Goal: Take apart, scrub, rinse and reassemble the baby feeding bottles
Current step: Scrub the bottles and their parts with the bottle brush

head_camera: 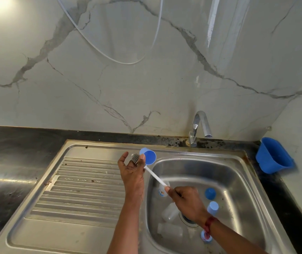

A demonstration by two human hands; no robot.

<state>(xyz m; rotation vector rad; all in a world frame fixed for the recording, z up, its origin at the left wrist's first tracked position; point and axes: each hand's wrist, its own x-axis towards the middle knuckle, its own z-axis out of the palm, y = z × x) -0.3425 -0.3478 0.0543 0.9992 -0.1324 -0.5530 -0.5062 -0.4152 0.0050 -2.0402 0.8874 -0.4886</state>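
Note:
My left hand (pixel 131 171) holds a blue bottle cap (pixel 148 156) above the sink's left rim, thumb against its side, open mouth facing me. My right hand (pixel 186 200) grips the white handle of a bottle brush (pixel 155 176); the bristle end lies by my left fingers, beside the cap. In the steel sink basin (pixel 238 180) lie clear bottles (pixel 170 211), one with a printed label (pixel 162 192), two more blue caps (pixel 210 193) (pixel 212 208), and a blue collar ring (pixel 206 236) partly hidden by my right wrist.
The chrome tap (pixel 199 125) stands behind the basin, no water running. A ribbed steel drainboard (pixel 84 189) lies to the left, dark counter (pixel 9 162) beyond it. A blue tub (pixel 273 155) leans in the right corner. A white hose (pixel 121 61) hangs on the marble wall.

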